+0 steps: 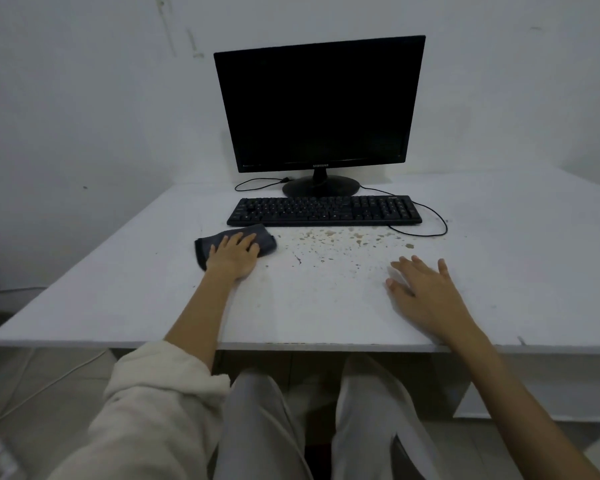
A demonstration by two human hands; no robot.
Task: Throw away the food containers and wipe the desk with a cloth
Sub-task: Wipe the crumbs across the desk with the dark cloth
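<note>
A dark grey cloth (pixel 264 239) lies on the white desk (pixel 326 306), just in front of the keyboard's left end. My left hand (pixel 234 256) presses flat on the cloth, fingers curled over it. My right hand (pixel 426 289) rests palm-down on the desk at the right, fingers spread, holding nothing. Brown stains and specks (pixel 343 244) dot the desk surface between the two hands, below the keyboard. No food containers are in view.
A black keyboard (pixel 324 210) sits behind the stains, with a dark monitor (pixel 319 105) on its stand behind it. A cable (pixel 430 220) loops on the desk to the keyboard's right. The desk's front edge (pixel 291 346) lies above my knees. A wall stands behind.
</note>
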